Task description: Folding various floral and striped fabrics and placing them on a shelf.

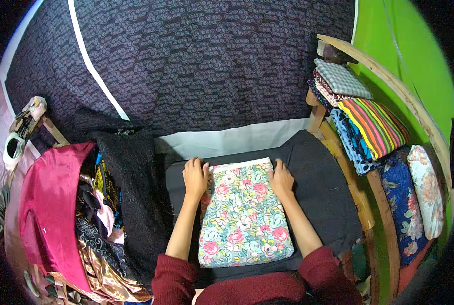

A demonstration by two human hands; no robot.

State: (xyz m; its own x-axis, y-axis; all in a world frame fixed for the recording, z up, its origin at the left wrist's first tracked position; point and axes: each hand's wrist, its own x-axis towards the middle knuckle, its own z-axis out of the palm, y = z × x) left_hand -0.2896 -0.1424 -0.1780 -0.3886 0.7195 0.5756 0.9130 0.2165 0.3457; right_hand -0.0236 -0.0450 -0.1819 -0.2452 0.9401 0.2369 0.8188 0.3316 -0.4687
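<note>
A folded floral cloth (245, 213), pale with pink roses and teal flowers, lies flat in front of me on a black cloth (324, 203). My left hand (195, 177) rests at its upper left edge, fingers stretched forward and the thumb side against the fold. At the upper right edge, my right hand (282, 178) lies with its thumb side touching the cloth and its fingers pointing away from me. Both hands look open, neither gripping the cloth. A white strip shows along the cloth's far edge.
To the left, a heap holds a magenta satin cloth (52, 203) and a black textured cloth (135, 198). Wooden rails (389, 71) on the right carry a striped folded cloth (375, 127), a checked one (344, 79) and floral ones. A dark patterned curtain (212, 66) hangs behind.
</note>
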